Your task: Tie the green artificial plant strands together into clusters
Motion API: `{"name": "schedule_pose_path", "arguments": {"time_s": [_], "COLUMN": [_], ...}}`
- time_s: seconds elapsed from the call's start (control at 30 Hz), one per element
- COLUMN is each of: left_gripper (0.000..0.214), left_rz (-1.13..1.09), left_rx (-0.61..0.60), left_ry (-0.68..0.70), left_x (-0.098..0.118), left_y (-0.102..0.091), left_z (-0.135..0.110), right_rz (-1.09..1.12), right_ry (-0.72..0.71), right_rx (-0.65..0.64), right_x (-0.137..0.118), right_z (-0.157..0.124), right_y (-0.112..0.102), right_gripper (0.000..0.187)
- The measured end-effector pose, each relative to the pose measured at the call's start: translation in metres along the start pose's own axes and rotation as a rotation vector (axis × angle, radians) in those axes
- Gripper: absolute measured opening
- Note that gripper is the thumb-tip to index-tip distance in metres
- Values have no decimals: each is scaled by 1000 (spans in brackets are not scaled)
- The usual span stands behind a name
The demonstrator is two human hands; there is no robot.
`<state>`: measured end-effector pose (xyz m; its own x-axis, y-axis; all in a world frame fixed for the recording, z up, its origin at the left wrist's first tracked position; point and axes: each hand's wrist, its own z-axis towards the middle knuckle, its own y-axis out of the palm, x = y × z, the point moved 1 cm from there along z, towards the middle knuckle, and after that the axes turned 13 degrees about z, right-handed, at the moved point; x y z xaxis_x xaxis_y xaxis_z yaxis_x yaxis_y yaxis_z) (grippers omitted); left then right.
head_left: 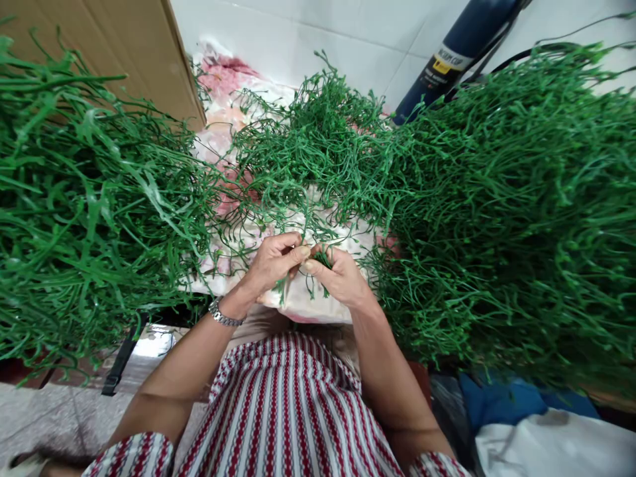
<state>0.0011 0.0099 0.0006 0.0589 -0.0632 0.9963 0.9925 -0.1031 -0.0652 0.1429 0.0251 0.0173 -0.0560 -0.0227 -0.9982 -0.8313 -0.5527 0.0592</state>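
My left hand (pixel 272 264) and my right hand (pixel 339 277) meet in front of my chest, fingers pinched together on a small green plastic sprig (pixel 322 257). A silver watch (pixel 222 314) circles my left wrist. The sprig's thin stems trail down between both hands. Right behind the hands lies a loose heap of the same green plastic stems (pixel 322 142) on a white and pink cloth (pixel 226 136).
Big piles of green plastic stems fill the left (pixel 84 199) and the right (pixel 521 205). A cardboard box (pixel 114 46) stands at the back left, a dark blue cylinder (pixel 452 56) leans on the white tiled wall. Blue and white fabric (pixel 527 424) lies at lower right.
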Motion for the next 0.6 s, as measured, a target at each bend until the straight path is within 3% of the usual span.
{"name": "schedule_pose_path", "arguments": {"time_s": [0.17,0.27,0.4,0.6], "left_gripper": [31,29,29,25], "left_rz": [-130,-297,-370,-357], "left_rx": [-26,-105,-37,76], "left_ry": [-57,-124,-102,-142], "left_x": [2,3,5,10], "left_y": [1,0,-4,-4], "left_z": [-1,2,8,7], "right_rz": [-223,-186,-198,-310], "right_ry": [-119,-187,-329,-447], "right_rx": [98,25,-10,244], "right_x": [-3,-4,-8,-37], "right_z": [-5,-6,-5,-26], "right_y": [1,5,13,13], "right_gripper": [21,19,15,17]}}
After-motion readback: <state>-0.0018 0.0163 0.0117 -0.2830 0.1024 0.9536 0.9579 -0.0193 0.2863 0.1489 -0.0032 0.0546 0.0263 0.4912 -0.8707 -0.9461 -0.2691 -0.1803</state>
